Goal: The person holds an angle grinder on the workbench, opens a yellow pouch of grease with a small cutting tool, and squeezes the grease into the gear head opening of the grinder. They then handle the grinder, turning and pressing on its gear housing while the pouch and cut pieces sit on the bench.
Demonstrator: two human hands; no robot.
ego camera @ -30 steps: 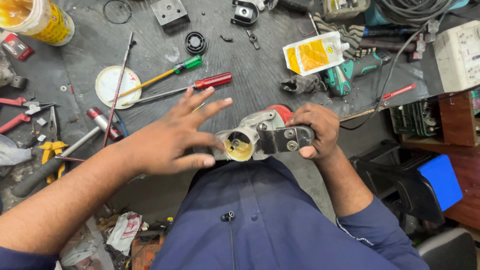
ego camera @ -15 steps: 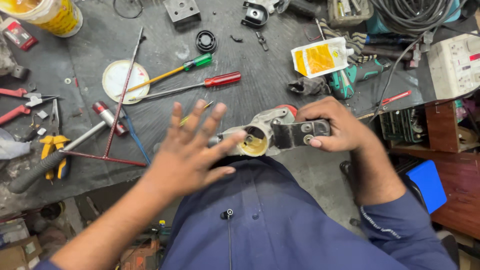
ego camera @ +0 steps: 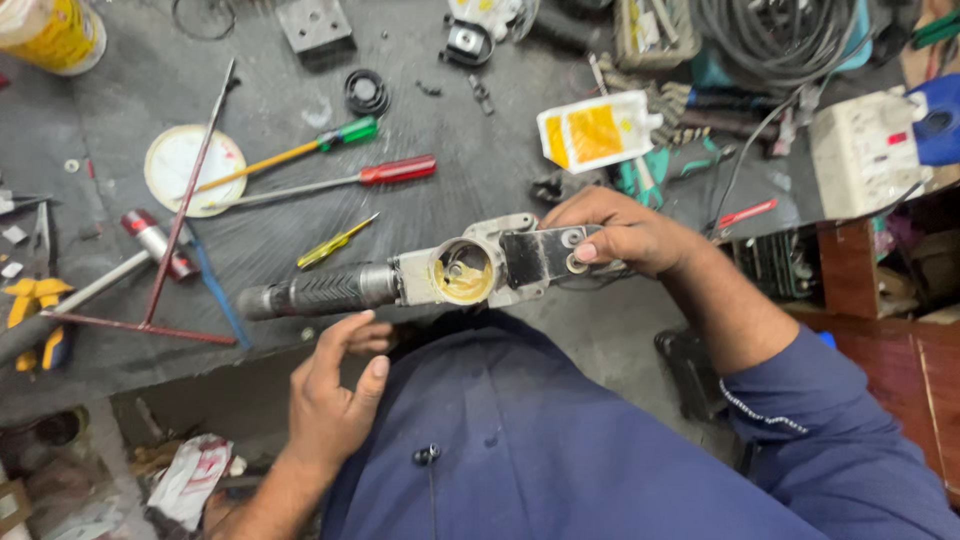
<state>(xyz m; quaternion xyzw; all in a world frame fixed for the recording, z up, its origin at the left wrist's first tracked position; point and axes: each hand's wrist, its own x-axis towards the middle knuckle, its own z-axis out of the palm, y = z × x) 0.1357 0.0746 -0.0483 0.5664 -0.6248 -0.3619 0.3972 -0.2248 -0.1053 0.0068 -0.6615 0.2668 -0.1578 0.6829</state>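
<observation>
A metal tool part with yellow grease inside is gripped by the right hand. The left hand is held open just below it, touching nothing.

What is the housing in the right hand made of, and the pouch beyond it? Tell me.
Housing: likely cast metal, dull grey and worn, with yellowish grease in its round opening.
Pouch: apparently flexible plastic, glossy white and yellow, slightly crinkled.

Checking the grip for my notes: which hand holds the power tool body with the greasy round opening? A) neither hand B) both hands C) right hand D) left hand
C: the right hand grips the tool body at its black end, while the left hand is open below it, not touching.
</observation>
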